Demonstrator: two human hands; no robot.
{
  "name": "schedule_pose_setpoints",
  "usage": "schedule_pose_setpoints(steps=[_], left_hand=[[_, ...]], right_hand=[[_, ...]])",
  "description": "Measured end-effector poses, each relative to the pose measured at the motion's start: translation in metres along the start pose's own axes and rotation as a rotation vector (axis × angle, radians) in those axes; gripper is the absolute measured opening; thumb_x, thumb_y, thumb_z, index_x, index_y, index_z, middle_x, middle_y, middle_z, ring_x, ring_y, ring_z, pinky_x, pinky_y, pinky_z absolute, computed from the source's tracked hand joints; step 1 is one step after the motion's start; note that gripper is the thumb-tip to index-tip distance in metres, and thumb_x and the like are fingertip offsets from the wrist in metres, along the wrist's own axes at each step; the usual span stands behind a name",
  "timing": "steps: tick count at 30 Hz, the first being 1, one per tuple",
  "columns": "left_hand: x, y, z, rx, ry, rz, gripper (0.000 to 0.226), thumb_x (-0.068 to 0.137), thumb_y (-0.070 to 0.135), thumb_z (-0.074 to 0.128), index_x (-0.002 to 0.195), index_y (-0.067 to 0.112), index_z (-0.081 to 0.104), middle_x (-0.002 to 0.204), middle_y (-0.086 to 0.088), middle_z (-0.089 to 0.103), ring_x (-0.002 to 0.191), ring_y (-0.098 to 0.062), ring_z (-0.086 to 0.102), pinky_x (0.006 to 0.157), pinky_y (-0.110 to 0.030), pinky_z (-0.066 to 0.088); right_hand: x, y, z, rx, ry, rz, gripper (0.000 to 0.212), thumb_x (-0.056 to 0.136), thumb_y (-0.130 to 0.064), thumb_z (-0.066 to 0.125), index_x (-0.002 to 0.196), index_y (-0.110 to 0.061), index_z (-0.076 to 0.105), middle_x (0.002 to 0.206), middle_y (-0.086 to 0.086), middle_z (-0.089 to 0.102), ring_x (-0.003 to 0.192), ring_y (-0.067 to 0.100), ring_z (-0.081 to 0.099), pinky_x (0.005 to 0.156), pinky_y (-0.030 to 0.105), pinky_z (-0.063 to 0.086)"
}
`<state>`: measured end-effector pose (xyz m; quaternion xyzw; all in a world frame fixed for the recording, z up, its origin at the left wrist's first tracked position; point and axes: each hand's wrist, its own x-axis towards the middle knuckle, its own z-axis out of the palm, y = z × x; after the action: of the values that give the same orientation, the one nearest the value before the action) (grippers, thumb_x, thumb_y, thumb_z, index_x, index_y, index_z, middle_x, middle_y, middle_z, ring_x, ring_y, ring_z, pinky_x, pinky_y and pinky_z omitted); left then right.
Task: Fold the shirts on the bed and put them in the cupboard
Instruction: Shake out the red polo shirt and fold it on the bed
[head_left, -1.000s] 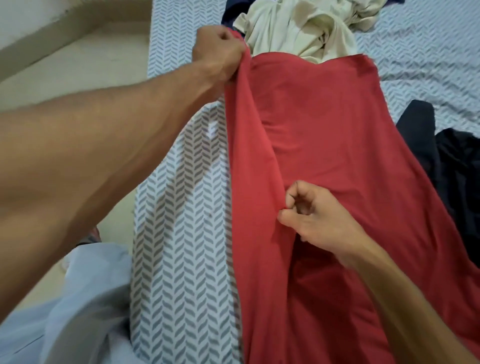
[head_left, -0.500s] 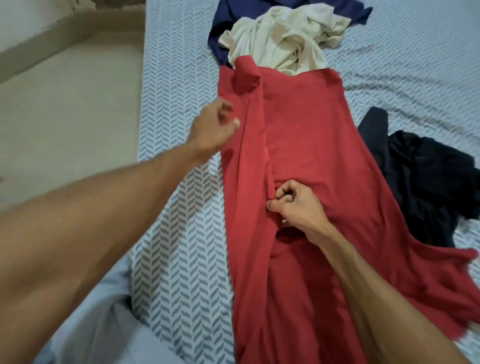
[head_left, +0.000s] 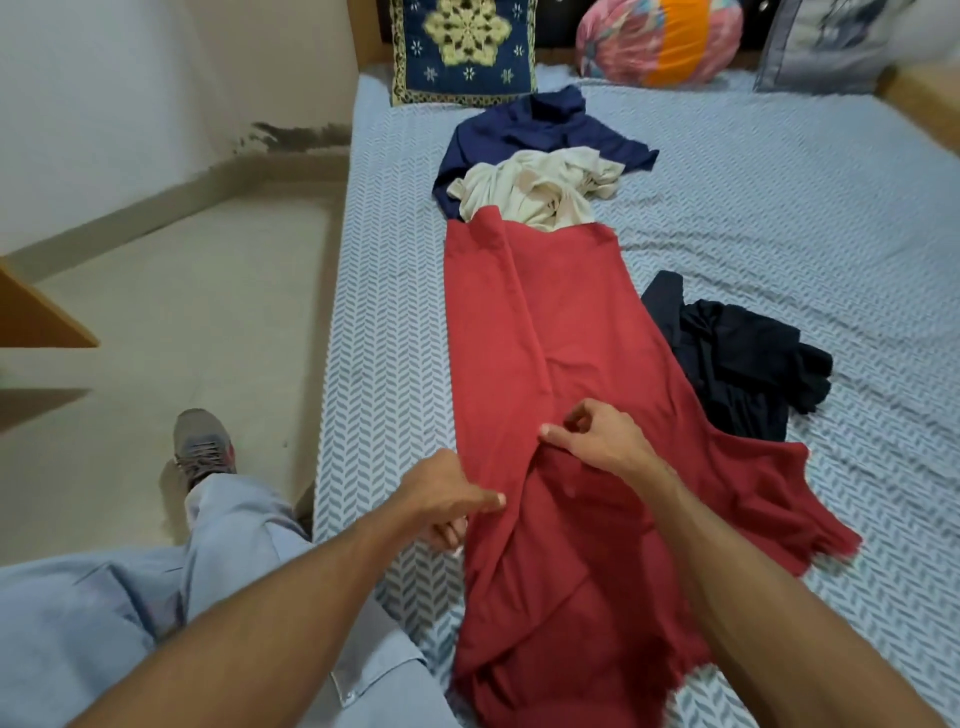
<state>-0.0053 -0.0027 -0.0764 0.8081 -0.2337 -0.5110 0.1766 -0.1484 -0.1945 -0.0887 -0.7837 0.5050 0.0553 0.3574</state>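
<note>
One bed (head_left: 779, 218) carries four shirts. The red shirt (head_left: 561, 332) stretches away from both hands, partly folded lengthwise. Beyond it lie one navy shirt (head_left: 524, 130) and one cream shirt (head_left: 540, 187); a black shirt (head_left: 743, 358) lies right of the right hand (head_left: 597, 441). That hand pinches a red fold, fingers curled. The left hand (head_left: 447, 499) grips the red edge, its lower fingers tucked underneath. Three pillows are cut off at the top.
</note>
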Motion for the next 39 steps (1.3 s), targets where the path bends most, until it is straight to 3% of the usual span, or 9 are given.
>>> schedule_pose_setpoints(steps=[2,6,9,13,17,25,32,36,39], left_hand=[[-0.013,-0.013,0.01,-0.049,-0.037,-0.037,0.051,0.08,0.038,0.083,0.089,-0.01,0.067,0.069,-0.02,0.073,0.059,-0.032,0.072,0.059,-0.045,0.063],[-0.036,-0.032,0.027,-0.09,-0.152,-0.087,0.052,0.074,0.035,0.09,0.093,-0.007,0.067,0.081,-0.023,0.075,0.066,-0.031,0.072,0.068,-0.045,0.064],[-0.052,-0.043,0.041,-0.021,-0.242,-0.14,0.048,0.068,0.03,0.093,0.091,-0.005,0.07,0.081,-0.018,0.075,0.072,-0.032,0.073,0.07,-0.05,0.063],[-0.063,-0.062,0.053,-0.003,-0.234,-0.164,0.03,0.073,0.013,0.088,0.085,-0.002,0.065,0.068,-0.014,0.068,0.062,-0.03,0.07,0.076,-0.052,0.063],[-0.071,-0.077,0.042,-0.072,-0.228,-0.156,0.027,0.072,0.008,0.089,0.065,0.006,0.063,0.06,-0.011,0.064,0.057,-0.025,0.065,0.083,-0.049,0.062],[-0.079,-0.088,0.043,-0.083,-0.185,-0.119,0.038,0.067,0.003,0.092,0.053,0.008,0.057,0.051,-0.007,0.058,0.057,-0.024,0.064,0.075,-0.04,0.062],[-0.085,-0.085,0.046,0.015,-0.261,-0.079,0.037,0.072,-0.004,0.085,0.05,0.013,0.06,0.057,-0.011,0.065,0.056,-0.021,0.065,0.06,-0.029,0.058],[-0.082,-0.086,0.048,0.102,-0.271,-0.026,0.041,0.064,-0.003,0.083,0.063,0.018,0.048,0.062,-0.015,0.061,0.054,-0.021,0.062,0.073,-0.04,0.058],[-0.082,-0.081,0.053,0.184,-0.269,0.006,0.034,0.067,-0.003,0.084,0.069,0.016,0.055,0.068,-0.013,0.064,0.059,-0.021,0.065,0.08,-0.041,0.06]], right_hand=[[-0.011,0.007,-0.008,-0.14,-0.102,0.006,0.077,0.055,-0.071,0.076,0.119,-0.031,0.059,0.118,-0.004,0.065,0.111,0.022,0.061,0.1,0.042,0.05],[-0.022,0.021,-0.018,-0.155,-0.19,0.011,0.078,0.075,-0.042,0.084,0.139,-0.014,0.049,0.139,0.004,0.057,0.122,0.026,0.059,0.1,0.038,0.05],[-0.036,0.033,-0.017,0.144,-0.167,0.027,0.056,0.074,-0.04,0.087,0.119,-0.022,0.059,0.125,0.002,0.067,0.102,0.019,0.069,0.092,0.041,0.058],[-0.064,0.045,-0.011,0.118,-0.313,0.05,0.06,0.083,-0.024,0.081,0.128,-0.031,0.043,0.112,-0.003,0.064,0.082,0.013,0.064,0.058,0.03,0.053],[-0.069,0.058,-0.021,0.425,-0.18,0.083,0.051,0.086,-0.004,0.071,0.132,-0.017,0.055,0.098,-0.001,0.063,0.076,0.013,0.061,0.056,0.023,0.05],[-0.089,0.086,-0.01,0.328,-0.188,0.202,0.04,0.085,-0.013,0.07,0.118,-0.026,0.052,0.103,0.003,0.059,0.084,0.018,0.058,0.047,0.026,0.049],[-0.104,0.108,-0.007,0.579,0.016,0.169,0.016,0.08,-0.004,0.065,0.091,-0.014,0.061,0.071,0.004,0.056,0.062,0.018,0.05,0.056,0.028,0.039],[-0.112,0.122,-0.003,0.681,0.118,0.186,0.014,0.077,-0.006,0.064,0.074,-0.018,0.057,0.074,0.006,0.058,0.064,0.019,0.05,0.058,0.029,0.041],[-0.11,0.133,0.002,0.555,0.167,0.214,0.007,0.083,-0.014,0.067,0.085,-0.018,0.062,0.081,0.006,0.067,0.069,0.02,0.059,0.061,0.033,0.054]])
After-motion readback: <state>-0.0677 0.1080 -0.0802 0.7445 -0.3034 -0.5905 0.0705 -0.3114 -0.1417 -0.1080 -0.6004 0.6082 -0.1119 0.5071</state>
